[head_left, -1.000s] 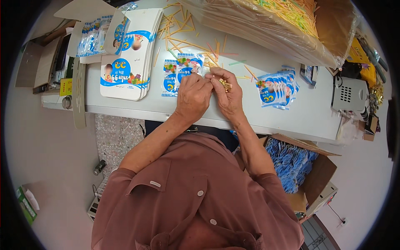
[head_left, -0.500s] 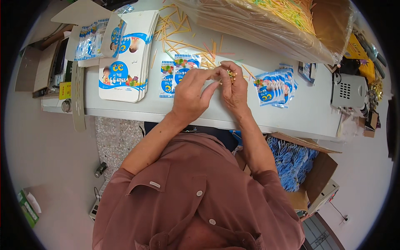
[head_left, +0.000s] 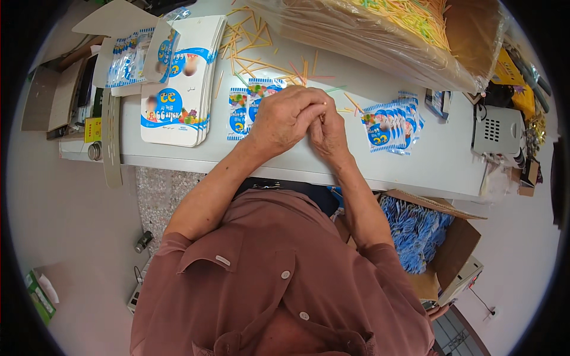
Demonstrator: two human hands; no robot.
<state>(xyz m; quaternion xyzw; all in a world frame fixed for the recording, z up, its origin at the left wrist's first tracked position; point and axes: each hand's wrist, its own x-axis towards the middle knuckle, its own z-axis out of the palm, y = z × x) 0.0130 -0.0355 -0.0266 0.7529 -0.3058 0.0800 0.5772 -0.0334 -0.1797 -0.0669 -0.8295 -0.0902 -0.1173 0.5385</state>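
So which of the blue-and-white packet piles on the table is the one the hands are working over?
The small packet lying directly under the left hand, partly covered by it. The fanned pile lies to the right, the tall stack to the left.

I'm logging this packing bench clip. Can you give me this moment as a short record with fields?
left hand: closed over the right hand, above a small blue printed packet
right hand: pinching thin sticks, mostly hidden
table: white, loose coloured sticks scattered
left of hands: stack of printed cards
right of hands: fanned blue packets
floor right: open box of blue packets
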